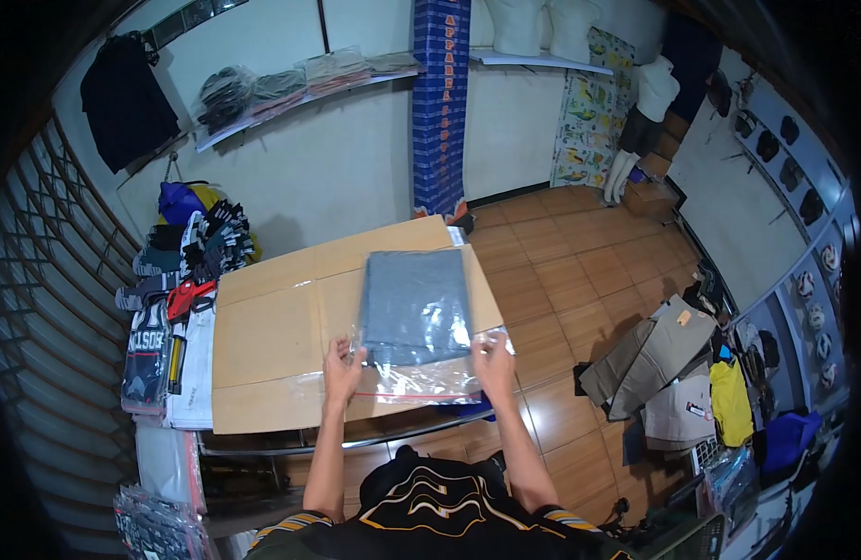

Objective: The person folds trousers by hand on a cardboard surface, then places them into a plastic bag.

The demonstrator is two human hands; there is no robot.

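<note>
A folded grey-blue garment [416,303] lies flat inside a transparent plastic bag [416,385] on a cardboard sheet [267,341]. The bag's near end, with a red strip along it, extends past the garment toward my body. My left hand [342,371] pinches the bag's left side just below the garment's corner. On the opposite side, my right hand [493,364] has its fingers closed on the bag's right edge. Both hands are roughly level with the garment's near edge.
Folded clothes [148,350], a red tool-like object [188,299] and a yellow-black cutter-like item [176,362] lie left of the cardboard. Trousers [650,359] and a yellow cloth [730,401] are piled at right. A blue pillar [440,112] stands behind.
</note>
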